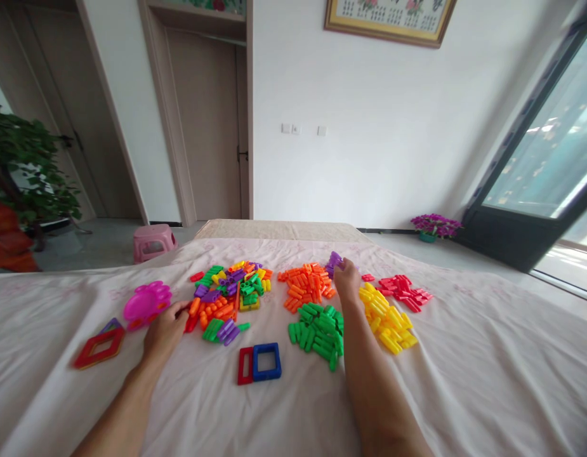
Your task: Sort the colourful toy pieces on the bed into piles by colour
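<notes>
My left hand (165, 327) rests at the left edge of a mixed pile of plastic building pieces (226, 289) in several colours. Its fingers are bent together against orange and red pieces, and what lies between them is hidden. Farther right, my right hand (349, 279) reaches past the green pieces (316, 330), with its fingers closed at some purple pieces (334, 261). The palm side of that hand is out of sight. Around it lie heaps of orange pieces (306, 285), yellow pieces (388, 320) and red pieces (404, 292), each of one colour.
Nearer me lie a blue square frame (267, 362) and a red rectangular frame (245, 366). Left of my left hand are a magenta paw-shaped tray (143, 303) and a red frame piece (99, 348). A pale cloth (488, 368) covers the surface. Beyond stands a pink stool (154, 241).
</notes>
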